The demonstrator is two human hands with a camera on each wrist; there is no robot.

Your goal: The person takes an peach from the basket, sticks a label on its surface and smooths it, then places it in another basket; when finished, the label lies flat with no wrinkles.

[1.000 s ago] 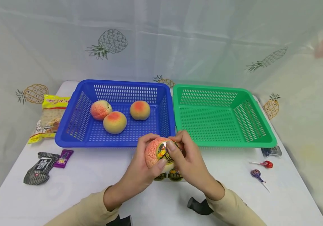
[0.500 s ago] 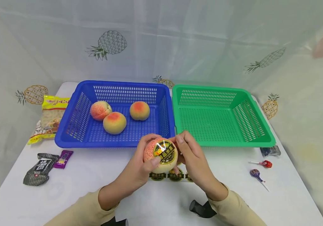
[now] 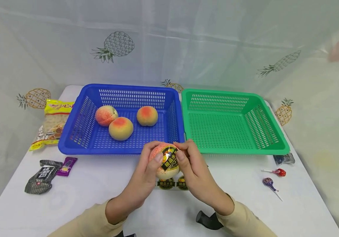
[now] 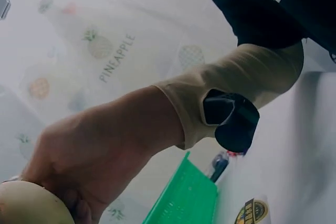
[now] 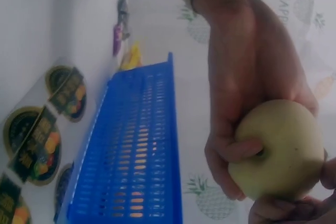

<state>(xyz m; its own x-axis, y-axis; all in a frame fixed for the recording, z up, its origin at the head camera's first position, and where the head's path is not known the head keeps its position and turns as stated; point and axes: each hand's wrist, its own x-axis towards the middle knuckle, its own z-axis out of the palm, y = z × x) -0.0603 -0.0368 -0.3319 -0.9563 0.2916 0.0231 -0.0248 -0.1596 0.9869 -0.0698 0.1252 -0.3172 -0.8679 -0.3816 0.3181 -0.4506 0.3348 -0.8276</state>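
Note:
In the head view, a pink-and-cream peach (image 3: 165, 174) is held between both hands, in front of the baskets. My left hand (image 3: 144, 172) grips its left side, thumb in front. A round black-and-gold fruit sticker (image 3: 169, 160) is on the peach's face. My right hand (image 3: 198, 174) holds the right side, its thumb on the sticker's edge and its fingers partly hidden. Just below lies a sheet of similar stickers (image 3: 166, 183), partly covered by the hands. The right wrist view shows the peach's pale underside (image 5: 286, 145) with fingers around it.
A blue basket (image 3: 119, 151) holds several peaches, including a yellow one (image 3: 120, 128). Beside it stands a green basket (image 3: 237, 151). At left lie a yellow snack bag (image 3: 54, 123), a black packet (image 3: 42, 177) and a purple candy (image 3: 66, 166); at right, lollipops (image 3: 279, 172) and a dark packet (image 3: 284, 158).
Half a second ago the right thumb was off the sticker; now it is back on its right side. The peach has turned slightly and shifted a little left. The baskets keep their places.

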